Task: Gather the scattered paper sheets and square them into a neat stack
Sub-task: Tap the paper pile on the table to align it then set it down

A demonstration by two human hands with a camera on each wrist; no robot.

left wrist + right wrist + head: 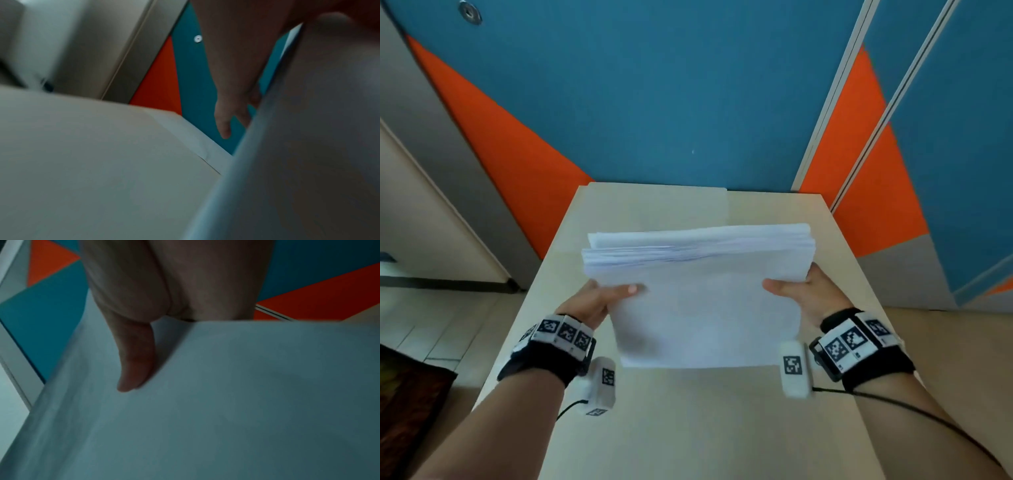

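A thick stack of white paper sheets (702, 301) is held up on edge above the light wooden table (688, 428), its far top edge fanned and uneven. My left hand (599, 298) grips the stack's left side, thumb across the near face. My right hand (801, 291) grips its right side the same way. In the right wrist view the right thumb (135, 363) presses on the paper (226, 402). The left wrist view shows the paper (308, 146) close up, with the left fingers (226, 113) behind it. One more sheet (654, 202) lies flat at the table's far edge.
The table is narrow and butts against a blue and orange wall (654, 85). A pale door (424, 212) stands at the left, and tiled floor (431, 325) lies beside the table. A cable (928, 414) runs from my right wrist.
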